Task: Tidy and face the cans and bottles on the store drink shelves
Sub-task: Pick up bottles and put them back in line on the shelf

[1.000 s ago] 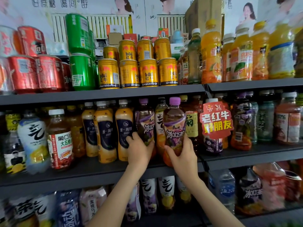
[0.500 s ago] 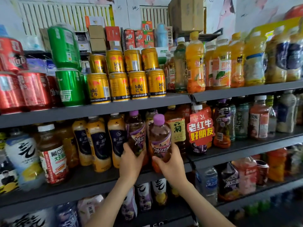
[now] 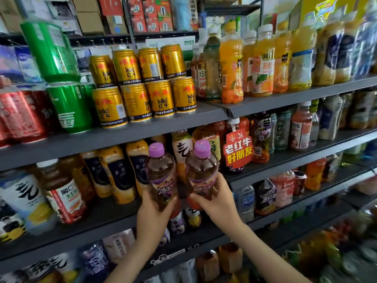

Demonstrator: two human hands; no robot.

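Two purple-capped bottles of brown tea are held in front of the middle shelf point(image 3: 114, 219). My left hand point(image 3: 155, 209) grips the lower part of the left bottle point(image 3: 161, 172). My right hand point(image 3: 216, 201) grips the lower part of the right bottle point(image 3: 202, 170). Both bottles stand upright, side by side, their purple labels facing me. Whether their bases touch the shelf is hidden by my hands.
Orange-and-navy bottles point(image 3: 120, 176) stand left of the held pair. A red hanging price tag point(image 3: 238, 152) hangs to the right. Gold cans point(image 3: 134, 99), green cans point(image 3: 69, 107) and red cans fill the top shelf; orange juice bottles point(image 3: 231, 64) stand to the right. More bottles fill the lower shelves.
The camera has moved closer and tilted. Both purple-capped bottles have come forward and sit closer together, each still held in one hand.
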